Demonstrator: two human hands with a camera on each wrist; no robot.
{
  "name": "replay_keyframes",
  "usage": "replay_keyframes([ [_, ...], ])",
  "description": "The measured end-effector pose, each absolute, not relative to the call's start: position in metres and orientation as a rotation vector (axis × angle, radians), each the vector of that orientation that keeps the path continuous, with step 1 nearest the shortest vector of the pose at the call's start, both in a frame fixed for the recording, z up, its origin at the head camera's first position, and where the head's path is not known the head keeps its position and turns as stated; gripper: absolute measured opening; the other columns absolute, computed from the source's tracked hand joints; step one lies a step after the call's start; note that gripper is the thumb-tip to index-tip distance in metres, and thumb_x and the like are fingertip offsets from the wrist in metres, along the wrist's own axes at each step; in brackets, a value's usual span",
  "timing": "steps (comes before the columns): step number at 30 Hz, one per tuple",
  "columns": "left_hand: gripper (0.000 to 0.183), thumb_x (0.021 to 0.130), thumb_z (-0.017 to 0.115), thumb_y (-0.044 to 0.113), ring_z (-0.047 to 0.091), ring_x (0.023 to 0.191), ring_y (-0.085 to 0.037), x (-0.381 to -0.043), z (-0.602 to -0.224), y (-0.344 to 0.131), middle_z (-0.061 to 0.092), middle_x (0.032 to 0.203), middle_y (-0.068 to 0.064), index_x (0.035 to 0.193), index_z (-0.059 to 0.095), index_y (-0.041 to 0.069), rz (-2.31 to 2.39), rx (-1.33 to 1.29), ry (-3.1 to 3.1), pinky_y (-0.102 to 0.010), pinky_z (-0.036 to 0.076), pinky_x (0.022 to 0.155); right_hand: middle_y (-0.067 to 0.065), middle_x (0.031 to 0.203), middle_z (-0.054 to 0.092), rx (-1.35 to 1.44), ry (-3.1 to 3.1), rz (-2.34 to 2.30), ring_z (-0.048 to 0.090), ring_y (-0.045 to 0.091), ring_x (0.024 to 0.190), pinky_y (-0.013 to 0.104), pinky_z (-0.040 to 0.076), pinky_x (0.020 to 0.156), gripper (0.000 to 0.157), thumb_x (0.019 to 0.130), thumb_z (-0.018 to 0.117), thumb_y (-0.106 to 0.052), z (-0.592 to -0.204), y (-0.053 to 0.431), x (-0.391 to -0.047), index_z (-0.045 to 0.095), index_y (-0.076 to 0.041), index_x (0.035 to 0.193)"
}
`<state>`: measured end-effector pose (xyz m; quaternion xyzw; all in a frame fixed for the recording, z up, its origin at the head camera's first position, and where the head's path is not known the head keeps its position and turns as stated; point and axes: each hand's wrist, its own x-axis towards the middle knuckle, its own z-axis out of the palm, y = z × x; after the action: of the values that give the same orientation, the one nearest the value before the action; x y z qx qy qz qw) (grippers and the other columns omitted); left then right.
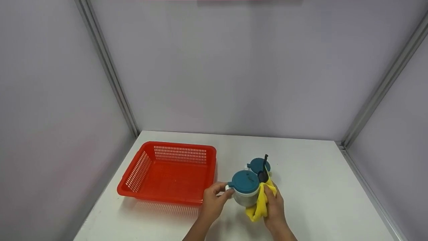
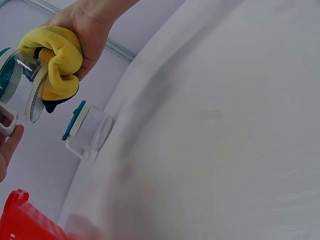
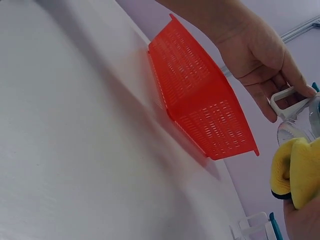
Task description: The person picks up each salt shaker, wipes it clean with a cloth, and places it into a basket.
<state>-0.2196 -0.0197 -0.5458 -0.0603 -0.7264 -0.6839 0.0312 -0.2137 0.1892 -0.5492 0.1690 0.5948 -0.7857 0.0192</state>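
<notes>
My left hand (image 1: pixel 213 202) pinches the white handle (image 3: pixel 295 108) of a clear jar (image 1: pixel 246 198) with a teal lid (image 1: pixel 245 181), holding it above the table. On the jar's right side, my right hand (image 1: pixel 276 208) grips a yellow cloth (image 1: pixel 258 210) and presses it to the clear wall. The cloth has dark edging, and a thin black strip (image 1: pixel 264 164) sticks up beside the lid. In the left wrist view the cloth is bunched against the jar's base. Behind stands a second teal-lidded jar (image 2: pixel 94 127), upright on the table, partly hidden in the head view.
A red plastic basket (image 1: pixel 179 182) with slotted sides sits on the table to the left, close to my left hand. The white tabletop (image 1: pixel 321 187) runs to grey walls at the back and both sides.
</notes>
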Motion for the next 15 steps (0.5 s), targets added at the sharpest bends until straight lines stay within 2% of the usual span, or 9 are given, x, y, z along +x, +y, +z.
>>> replay_keyframes([
  [5,0.016,0.087,0.076,0.027,0.068,0.096,-0.016,-0.2191,-0.5465,-0.0202,0.071,0.098,0.004,0.102,0.074,0.023,-2.111,-0.199,-2.247,-0.027,0.059,0.081,0.005,0.143,0.037,0.559,1.835,-2.445,0.043,0.019,0.116,0.014,0.049,0.089,0.088,0.091,0.059,-0.059,-0.5507,0.1881,-0.2142,0.020,-0.017,0.158],
  [12,0.017,0.087,0.074,0.020,0.069,0.095,-0.016,-0.2191,-0.5472,-0.0206,0.070,0.099,0.000,0.104,0.074,0.019,-2.130,-0.257,-2.204,-0.028,0.059,0.082,0.005,0.145,0.036,0.542,1.809,-2.471,0.046,0.017,0.116,0.015,0.049,0.091,0.084,0.093,0.058,-0.055,-0.5544,0.1887,-0.2127,0.020,-0.017,0.158],
  [15,0.017,0.088,0.073,0.023,0.069,0.095,-0.015,-0.2192,-0.5466,-0.0203,0.071,0.100,0.001,0.105,0.074,0.020,-2.120,-0.251,-2.212,-0.028,0.058,0.083,0.004,0.146,0.036,0.539,1.791,-2.473,0.045,0.016,0.117,0.015,0.049,0.092,0.085,0.093,0.058,-0.056,-0.5541,0.1895,-0.2128,0.018,-0.018,0.158],
])
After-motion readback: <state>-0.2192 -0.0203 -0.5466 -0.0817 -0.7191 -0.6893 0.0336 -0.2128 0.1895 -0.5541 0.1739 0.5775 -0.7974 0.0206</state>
